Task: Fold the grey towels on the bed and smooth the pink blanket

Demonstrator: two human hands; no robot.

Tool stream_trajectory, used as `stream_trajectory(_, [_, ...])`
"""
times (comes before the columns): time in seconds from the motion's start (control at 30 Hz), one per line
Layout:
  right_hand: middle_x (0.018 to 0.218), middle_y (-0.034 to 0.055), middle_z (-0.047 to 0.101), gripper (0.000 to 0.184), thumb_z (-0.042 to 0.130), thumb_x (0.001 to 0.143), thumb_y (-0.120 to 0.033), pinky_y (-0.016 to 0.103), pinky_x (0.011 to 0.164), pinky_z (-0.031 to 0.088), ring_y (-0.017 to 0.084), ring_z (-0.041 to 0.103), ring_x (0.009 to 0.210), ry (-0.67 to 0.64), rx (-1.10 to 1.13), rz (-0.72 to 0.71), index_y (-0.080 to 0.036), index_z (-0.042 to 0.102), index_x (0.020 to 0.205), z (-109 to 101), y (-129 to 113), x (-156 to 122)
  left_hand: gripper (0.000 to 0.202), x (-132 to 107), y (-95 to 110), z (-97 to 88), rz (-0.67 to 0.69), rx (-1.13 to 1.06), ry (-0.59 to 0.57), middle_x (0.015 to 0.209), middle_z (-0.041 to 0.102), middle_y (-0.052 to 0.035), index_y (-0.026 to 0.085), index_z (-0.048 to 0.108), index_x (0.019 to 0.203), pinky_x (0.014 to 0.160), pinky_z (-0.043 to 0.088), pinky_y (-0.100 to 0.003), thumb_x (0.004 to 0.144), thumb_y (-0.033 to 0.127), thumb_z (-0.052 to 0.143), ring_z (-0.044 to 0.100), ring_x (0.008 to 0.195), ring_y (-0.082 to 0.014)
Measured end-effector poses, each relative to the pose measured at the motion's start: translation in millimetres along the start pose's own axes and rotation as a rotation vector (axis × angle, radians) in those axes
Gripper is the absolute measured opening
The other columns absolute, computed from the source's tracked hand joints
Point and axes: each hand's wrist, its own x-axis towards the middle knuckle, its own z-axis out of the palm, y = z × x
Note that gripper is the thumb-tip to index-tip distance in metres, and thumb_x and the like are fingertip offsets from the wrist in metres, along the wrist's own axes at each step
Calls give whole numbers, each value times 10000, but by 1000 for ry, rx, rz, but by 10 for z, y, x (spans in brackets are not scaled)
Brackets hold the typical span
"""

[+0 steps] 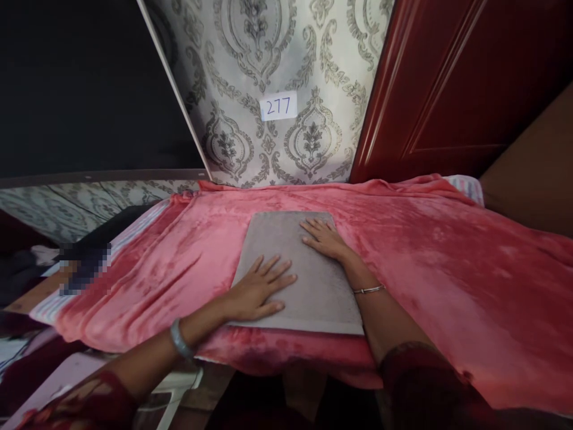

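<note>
A flat grey-brown rectangular cloth, like a towel (308, 292), lies spread out with a pale band along its near edge. My left hand (257, 291) rests palm down on its left side, fingers stretched and apart. Farther back, my right hand (324, 237) lies flat near the cloth's far right corner, its fingers also spread. Neither hand grips anything. Beneath the cloth is a pink-red plush blanket (425, 269), slightly wrinkled. Whether the cloth is folded in layers, I cannot tell.
Behind the blanket stands a patterned wall (313, 71) with a paper label (278, 106) reading 277. A large dark screen (89, 89) is at the left, a dark red panelled door (447, 77) at the right. A white stool or chair leg (174, 394) shows below the blanket's near edge.
</note>
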Motion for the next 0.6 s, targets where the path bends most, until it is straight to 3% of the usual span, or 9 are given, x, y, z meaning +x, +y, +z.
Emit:
stream_trajectory(0.1, [1634,18,277,688,457,926,-681,603,1222,86,320,175,1526,5,-4,-8,-347,424,1527,15,41,6,676,-323,267,51,31,-66,-24,1667,189,-33,398,230,1577,1236,79,-597,967,537,486,137,1542,-311])
stream_trajectory(0.2, [1631,11,288,676,455,926,-681,586,1226,102,310,191,1523,23,-10,-19,-353,440,1517,25,59,-1,636,-535,379,117,-7,-137,6,1654,235,-15,406,259,1566,1252,96,-551,979,490,490,181,1536,-268])
stream_trajectory(0.27, [1628,19,298,674,448,930,-674,578,1227,115,307,195,1523,30,-25,-18,-338,448,1515,24,43,-15,561,-617,370,165,-35,-239,51,1625,319,-10,398,361,1532,1254,103,-543,988,479,474,227,1526,-248])
stream_trajectory(0.33, [1625,34,309,662,442,942,-646,576,1226,120,307,203,1520,39,-41,-16,-312,455,1514,23,8,-30,458,-656,305,179,-66,-442,118,1534,483,-25,360,560,1412,1247,152,-546,989,499,454,349,1478,-253])
stream_trajectory(0.43, [1610,57,345,628,444,953,-594,586,1224,107,312,223,1514,84,-59,11,-279,488,1495,28,-37,-45,418,-652,147,102,-261,-799,426,1372,646,-57,287,727,1193,1218,269,-524,977,519,454,512,1364,-269])
stream_trajectory(0.53, [1598,106,365,657,484,923,-577,574,1228,116,332,225,1511,172,-9,119,-213,526,1469,24,-24,-92,386,-604,-10,-29,-562,-1027,813,1392,628,-84,244,700,1202,1186,344,-479,877,443,641,531,1341,-279])
stream_trajectory(0.6, [1599,126,357,723,513,890,-579,555,1233,142,328,239,1507,265,99,194,-178,490,1491,15,9,-195,480,-579,-83,-87,-684,-1254,868,1352,644,-134,199,649,1234,1118,430,-466,788,353,740,600,1259,-289])
